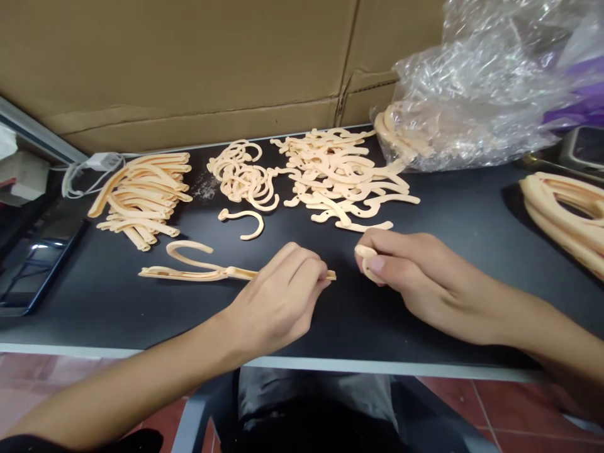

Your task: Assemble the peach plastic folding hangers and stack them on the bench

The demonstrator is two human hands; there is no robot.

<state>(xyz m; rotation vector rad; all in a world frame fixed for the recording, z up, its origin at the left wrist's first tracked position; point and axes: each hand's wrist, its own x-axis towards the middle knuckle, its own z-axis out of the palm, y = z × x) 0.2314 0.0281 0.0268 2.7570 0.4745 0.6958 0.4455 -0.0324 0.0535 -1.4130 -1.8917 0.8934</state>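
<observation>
Assembling appears under way, the left hand (283, 286) pinching the hanger (207, 275) above the table (340, 333), the right hand (419, 274) grasping a pale piece (366, 251) just beside; joining would call for aligned ends.

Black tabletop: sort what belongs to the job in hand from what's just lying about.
Likely part of the job:
hooked piece in the left hand
cream piece in the right hand
long strips
pile of hooks
loose hook
wavy pieces
stack at the right edge

Probably just lying about:
white cable
purple item
</observation>
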